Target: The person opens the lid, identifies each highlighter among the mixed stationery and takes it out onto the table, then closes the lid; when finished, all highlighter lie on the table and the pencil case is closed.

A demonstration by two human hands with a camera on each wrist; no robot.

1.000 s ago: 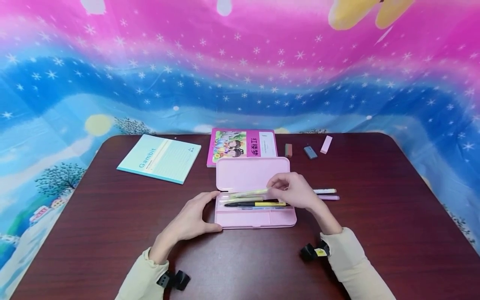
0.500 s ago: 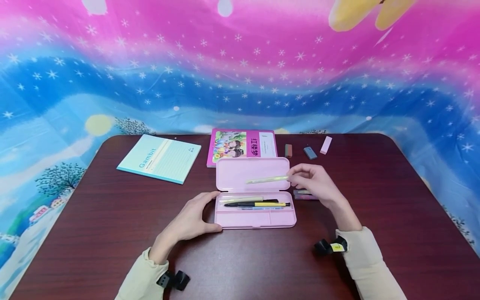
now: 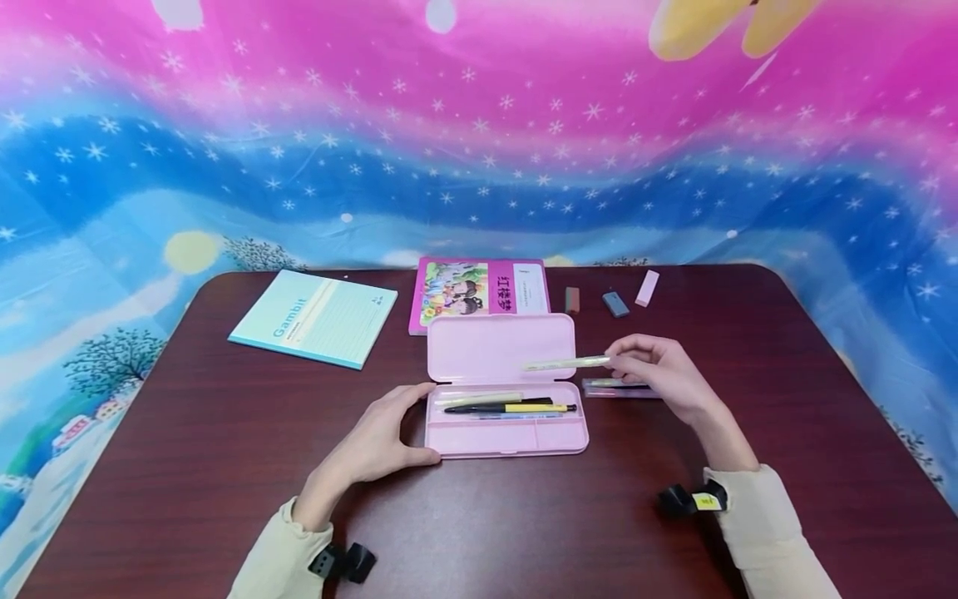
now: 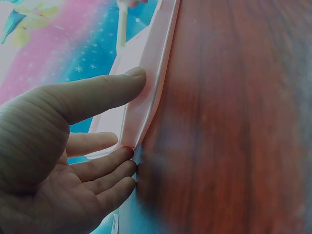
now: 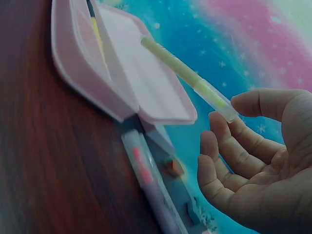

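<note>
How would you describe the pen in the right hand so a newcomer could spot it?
Start at the open pink pencil case mid-table. Just right of its raised lid, the right hand pinches a slim pale yellow-green pen in the air; the other pens lie in the case or on the table.

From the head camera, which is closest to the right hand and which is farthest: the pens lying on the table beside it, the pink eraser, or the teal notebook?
Starting from the right hand:
1. The pink and purple pens lying on the dark wooden table, right under the hand, beside the case.
2. The small pink rectangular eraser, farther back on the table, near its far edge.
3. The teal paper notebook, far across on the left side.
</note>
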